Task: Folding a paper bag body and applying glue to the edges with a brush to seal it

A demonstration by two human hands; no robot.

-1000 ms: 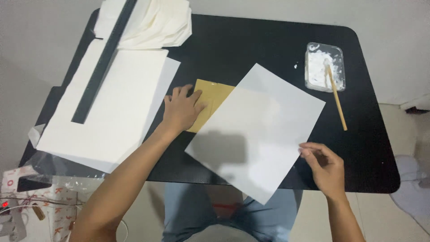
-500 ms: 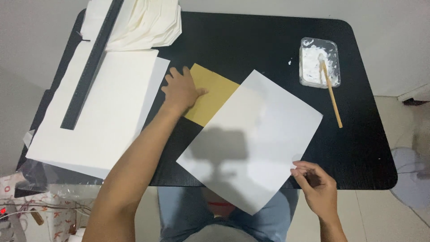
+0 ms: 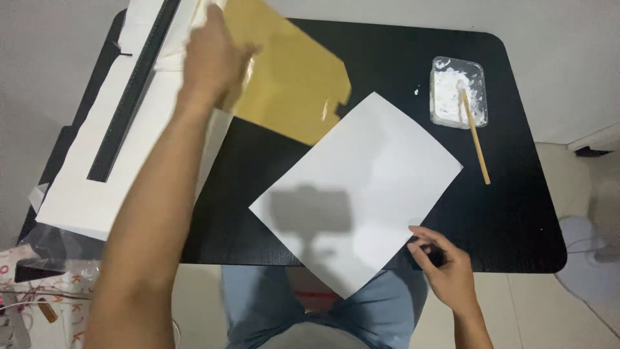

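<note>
My left hand (image 3: 210, 61) is raised over the back left of the black table (image 3: 516, 220) and grips a mustard-yellow paper sheet (image 3: 290, 81) by its left edge, lifted clear of the surface. A white paper sheet (image 3: 358, 190) lies tilted in the middle of the table, its near corner hanging over the front edge. My right hand (image 3: 445, 268) pinches that sheet's lower right edge at the table's front.
A stack of large white sheets (image 3: 97, 174) with a long black ruler (image 3: 132, 97) on top lies at the left. A clear tray of white paste (image 3: 458, 90) with a wooden stick (image 3: 475, 129) sits at the back right. Patterned bags (image 3: 39, 291) are on the floor at the left.
My left hand has picked the yellow sheet up from under the white sheet and swung it up toward the back left. The white sheet has slid slightly toward me.
</note>
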